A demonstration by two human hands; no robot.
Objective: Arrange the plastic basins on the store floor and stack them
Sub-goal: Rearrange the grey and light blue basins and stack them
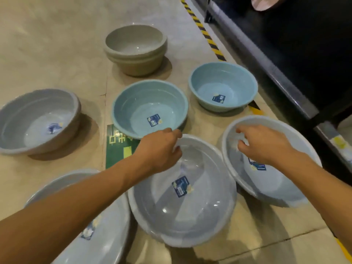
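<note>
Several plastic basins lie on the beige store floor. My left hand grips the far rim of a large pale grey basin in the middle foreground. My right hand holds the far-left rim of a second pale grey basin, which is tilted at the right. Another pale grey basin sits under my left forearm. Two teal basins, one in the centre and one to its right, stand beyond my hands. At the left stands a grey basin. A stack of taupe basins stands at the back.
A green floor sticker lies between the basins. A yellow-and-black striped line runs along the floor's right side beside a dark shelf base. Bare floor stretches to the far left.
</note>
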